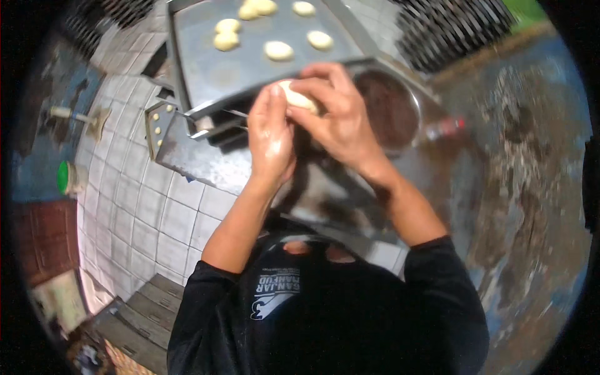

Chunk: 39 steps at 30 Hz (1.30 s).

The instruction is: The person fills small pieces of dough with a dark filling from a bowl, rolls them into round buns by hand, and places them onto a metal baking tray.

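Dough ball (299, 98), pale and rounded, sits pinched between my left hand (270, 140) and right hand (334, 115); beyond it I see a metal tray (206, 69) of dough pieces (279, 50), with a bowl of dark filling (390, 109) right.

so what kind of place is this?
Probably a small kitchen or home bakery. A metal baking tray carries rows of pale dough pieces, both hands shape another dough piece, a round pan of dark filling sits beside them, and the wall is white tile.
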Motion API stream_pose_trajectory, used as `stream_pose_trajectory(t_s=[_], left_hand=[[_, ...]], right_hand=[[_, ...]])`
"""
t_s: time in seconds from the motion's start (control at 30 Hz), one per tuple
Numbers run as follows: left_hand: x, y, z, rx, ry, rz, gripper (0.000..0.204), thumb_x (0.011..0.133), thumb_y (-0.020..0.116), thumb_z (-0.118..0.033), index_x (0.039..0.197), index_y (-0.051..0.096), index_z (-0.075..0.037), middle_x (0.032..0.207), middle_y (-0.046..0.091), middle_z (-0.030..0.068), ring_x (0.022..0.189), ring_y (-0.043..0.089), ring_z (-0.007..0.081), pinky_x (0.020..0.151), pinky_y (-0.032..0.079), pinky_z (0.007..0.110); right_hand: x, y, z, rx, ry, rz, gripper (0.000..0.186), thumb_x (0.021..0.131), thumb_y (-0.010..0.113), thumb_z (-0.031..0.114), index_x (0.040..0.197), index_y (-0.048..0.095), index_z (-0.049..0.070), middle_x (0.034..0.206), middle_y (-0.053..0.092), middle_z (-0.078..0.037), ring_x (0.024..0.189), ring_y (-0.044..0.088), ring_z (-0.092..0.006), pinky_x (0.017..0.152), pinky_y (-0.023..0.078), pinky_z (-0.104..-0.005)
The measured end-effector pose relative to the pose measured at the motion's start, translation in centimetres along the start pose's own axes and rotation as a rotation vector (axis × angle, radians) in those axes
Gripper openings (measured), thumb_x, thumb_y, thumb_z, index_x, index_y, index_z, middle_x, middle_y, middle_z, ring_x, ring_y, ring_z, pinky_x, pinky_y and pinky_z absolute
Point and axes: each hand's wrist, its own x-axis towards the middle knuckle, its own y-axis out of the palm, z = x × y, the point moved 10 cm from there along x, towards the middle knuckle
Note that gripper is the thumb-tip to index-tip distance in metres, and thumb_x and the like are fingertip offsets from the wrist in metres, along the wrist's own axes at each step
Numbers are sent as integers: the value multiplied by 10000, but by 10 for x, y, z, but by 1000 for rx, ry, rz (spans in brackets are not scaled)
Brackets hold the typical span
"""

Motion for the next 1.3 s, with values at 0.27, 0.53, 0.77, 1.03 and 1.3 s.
stream_pose_trajectory(t_s=[0.27,0.53,0.77,1.03,1.3], left_hand=[[-137,81,156,392,-217,168,393,1106,460,-359,893,586,-53,806,546,-20,754,482,69,645,418,271],[-203,-30,282,730,-558,208,453,1041,549,-417,1282,569,-34,1157,631,147,999,616,209,834,524,386],[-195,-51,316,594,-728,295,343,991,596,-175,1304,635,-41,1168,685,45,1044,629,129,931,508,300],[-41,80,264,645,-395,482,581,760,862,1,1278,602,-40,1155,667,54,1064,624,145,978,501,289],[67,116,281,757,-233,516,493,800,842,-30,1244,629,-57,1147,712,63,1064,662,129,938,523,280]], right_hand=[[-280,-62,-71,867,805,-506,247,985,665,71,1181,641,-77,1058,712,-107,946,665,-145,883,532,-284],[-402,-63,-96,503,954,-537,281,993,655,114,1243,654,-15,991,721,-86,859,664,-152,753,546,-277],[-374,-4,-195,421,908,-68,130,913,680,157,962,744,55,1061,668,-147,1068,622,-295,1002,458,-439],[-397,40,-333,-53,790,242,266,883,602,3,1137,678,-20,899,704,-213,750,695,-316,681,574,-463],[-197,-183,-428,-587,524,-142,174,959,652,205,954,759,68,772,717,-173,649,703,-296,595,592,-378]])
